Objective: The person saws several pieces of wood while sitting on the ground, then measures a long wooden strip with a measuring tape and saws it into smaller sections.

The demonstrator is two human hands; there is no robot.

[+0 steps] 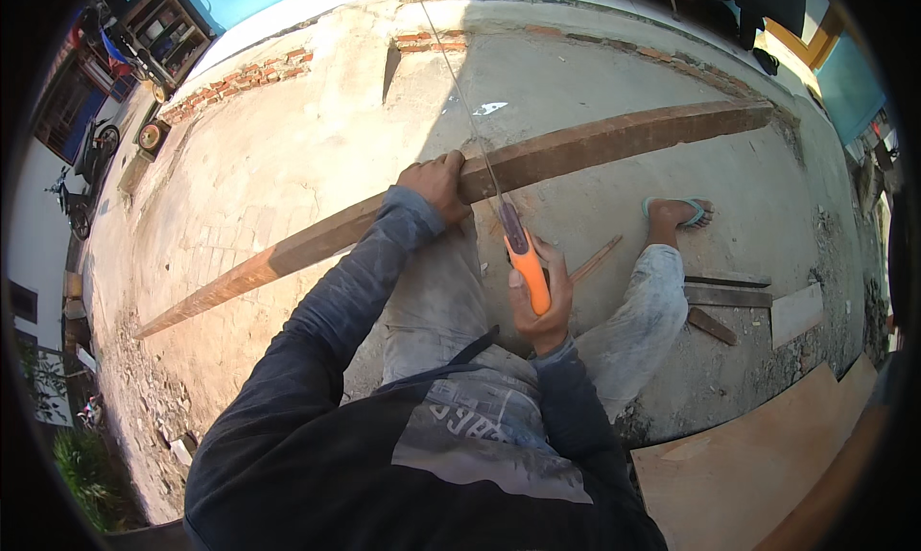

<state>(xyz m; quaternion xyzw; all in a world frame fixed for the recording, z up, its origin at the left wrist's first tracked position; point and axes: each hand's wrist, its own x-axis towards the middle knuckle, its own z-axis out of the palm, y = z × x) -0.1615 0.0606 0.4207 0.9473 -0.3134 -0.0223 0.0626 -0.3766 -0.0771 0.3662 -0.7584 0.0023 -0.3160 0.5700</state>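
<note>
A long wooden beam (628,139) runs slantwise across the view, from the lower left to the upper right. My left hand (437,187) is closed over the beam near its middle and grips it. In my right hand (543,297) is a handsaw (529,263) with an orange and dark handle, my fingers wrapped round the grip. The saw's thin blade crosses the beam just right of my left hand and points away from me. Whether its teeth have cut into the wood I cannot tell.
Short dark wood offcuts (726,296) and a pale board piece (796,316) lie at the right. A large plywood sheet (748,455) is at the lower right. My sandalled foot (679,213) rests on the concrete floor. Exposed bricks (245,79) edge the far step; motorbikes (82,191) stand far left.
</note>
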